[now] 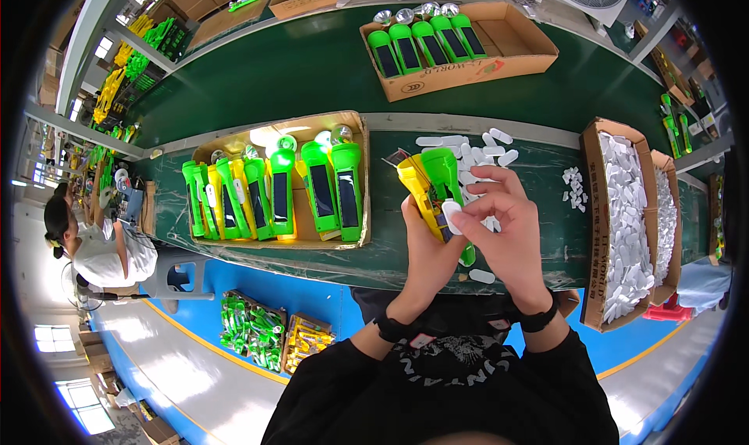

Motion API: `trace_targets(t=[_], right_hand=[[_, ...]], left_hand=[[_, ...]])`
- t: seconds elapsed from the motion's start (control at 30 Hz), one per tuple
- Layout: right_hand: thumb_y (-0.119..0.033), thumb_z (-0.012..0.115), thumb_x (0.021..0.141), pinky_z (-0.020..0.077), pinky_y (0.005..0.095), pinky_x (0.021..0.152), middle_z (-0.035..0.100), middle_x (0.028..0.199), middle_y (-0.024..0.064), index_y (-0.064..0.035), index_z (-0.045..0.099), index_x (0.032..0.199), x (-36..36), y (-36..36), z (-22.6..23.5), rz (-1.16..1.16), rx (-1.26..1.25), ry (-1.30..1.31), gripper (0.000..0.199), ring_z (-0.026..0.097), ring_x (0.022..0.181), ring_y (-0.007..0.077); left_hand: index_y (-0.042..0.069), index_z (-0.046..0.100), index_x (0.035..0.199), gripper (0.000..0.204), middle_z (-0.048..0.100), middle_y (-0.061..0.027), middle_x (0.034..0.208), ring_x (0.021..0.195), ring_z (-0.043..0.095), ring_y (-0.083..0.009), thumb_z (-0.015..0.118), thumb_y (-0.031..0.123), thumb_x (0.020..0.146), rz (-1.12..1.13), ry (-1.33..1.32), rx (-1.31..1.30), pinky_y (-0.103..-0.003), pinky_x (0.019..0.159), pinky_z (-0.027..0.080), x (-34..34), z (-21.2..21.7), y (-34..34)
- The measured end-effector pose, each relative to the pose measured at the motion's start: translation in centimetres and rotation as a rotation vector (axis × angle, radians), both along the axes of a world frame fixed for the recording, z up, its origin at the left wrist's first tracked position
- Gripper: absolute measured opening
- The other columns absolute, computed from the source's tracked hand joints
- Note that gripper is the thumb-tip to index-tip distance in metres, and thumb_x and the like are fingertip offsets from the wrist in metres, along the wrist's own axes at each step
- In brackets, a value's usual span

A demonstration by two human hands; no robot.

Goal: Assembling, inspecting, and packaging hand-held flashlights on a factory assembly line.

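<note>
My left hand [431, 256] is closed around an opened flashlight casing, with a yellow part [417, 181] and a green part [442, 172] side by side above the fingers. Between thumb and fingers of my right hand [505, 230] is a white oval plastic piece [451, 212], held against the front of the casing. Where exactly it meets the casing is partly hidden by my fingers. Loose white oval pieces [500, 136] lie scattered on the green bench behind and under my right hand.
Left of my hands, a cardboard tray [312, 243] holds several green and yellow flashlights. White pieces fill a long carton [596, 234] at the right, near small white bits [575, 189]. Another tray [468, 80] of flashlights stands behind. A co-worker [109, 250] sits at the far left.
</note>
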State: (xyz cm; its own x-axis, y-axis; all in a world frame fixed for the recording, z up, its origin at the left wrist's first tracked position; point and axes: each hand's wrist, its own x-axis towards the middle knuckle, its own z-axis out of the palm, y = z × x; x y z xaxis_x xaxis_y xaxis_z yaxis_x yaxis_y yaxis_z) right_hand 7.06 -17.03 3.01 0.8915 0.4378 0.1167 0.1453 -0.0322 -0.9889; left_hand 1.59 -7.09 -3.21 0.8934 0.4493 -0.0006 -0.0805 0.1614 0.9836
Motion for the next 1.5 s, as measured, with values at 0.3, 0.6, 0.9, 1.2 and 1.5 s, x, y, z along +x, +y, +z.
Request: trace_targets(t=[0.3,0.6,0.9,1.2,1.5], right_hand=[[-0.01,0.076,0.068,0.047,0.0321,0.072,0.053,0.115,0.0118,-0.0047,0.072,0.075,-0.8,1.9,-1.5,-0.187,-0.113,-0.19,0.01,0.053,0.1,0.0244],[-0.003,0.076,0.066,0.0459,0.0331,0.074,0.053,0.114,0.0136,-0.0029,0.07,0.076,-2.1,2.8,-3.5,-0.282,-0.15,-0.383,0.012,0.053,0.097,0.0266],[-0.001,0.069,0.076,0.0466,0.0369,0.087,0.05,0.124,0.0181,-0.0012,0.059,0.116,-3.3,-0.8,-2.2,-0.307,-0.062,-0.279,0.042,0.05,0.116,0.0316],[0.003,0.065,0.08,0.0483,0.0333,0.091,0.054,0.125,0.0181,0.0078,0.045,0.128,-2.6,-3.3,-2.3,0.045,0.126,0.358,0.053,0.058,0.109,0.0219],[0.0,0.073,0.073,0.0476,0.0315,0.091,0.062,0.107,0.0177,0.011,0.053,0.116,-4.4,-2.2,-4.8,-0.119,-0.001,0.172,0.049,0.062,0.1,0.0198]], left_hand=[[0.0,0.024,0.126,0.065,0.043,-0.0123,0.118,0.109,0.049,-0.0193,0.069,0.002,0.078,0.084,0.007,0.339,-0.032,0.085,0.048,0.3,1.6,-1.2],[0.002,0.028,0.123,0.063,0.047,-0.0113,0.116,0.104,0.053,-0.0188,0.071,0.004,0.078,-0.002,-0.079,-0.036,-0.03,0.082,0.049,0.5,0.1,-0.5],[0.002,0.034,0.117,0.055,0.053,-0.0079,0.107,0.098,0.056,-0.0154,0.071,0.003,0.077,-0.106,0.055,-0.195,-0.029,0.079,0.05,0.7,0.9,1.0],[0.003,0.044,0.119,0.036,0.056,-0.0144,0.111,0.096,0.059,-0.0224,0.035,0.031,0.099,-0.125,0.029,-0.598,-0.035,0.079,0.052,1.1,0.1,0.8],[0.004,0.043,0.118,0.034,0.06,-0.0154,0.105,0.097,0.061,-0.0218,0.031,0.032,0.101,-0.087,-0.005,-0.44,-0.032,0.074,0.053,1.1,-0.2,0.1]])
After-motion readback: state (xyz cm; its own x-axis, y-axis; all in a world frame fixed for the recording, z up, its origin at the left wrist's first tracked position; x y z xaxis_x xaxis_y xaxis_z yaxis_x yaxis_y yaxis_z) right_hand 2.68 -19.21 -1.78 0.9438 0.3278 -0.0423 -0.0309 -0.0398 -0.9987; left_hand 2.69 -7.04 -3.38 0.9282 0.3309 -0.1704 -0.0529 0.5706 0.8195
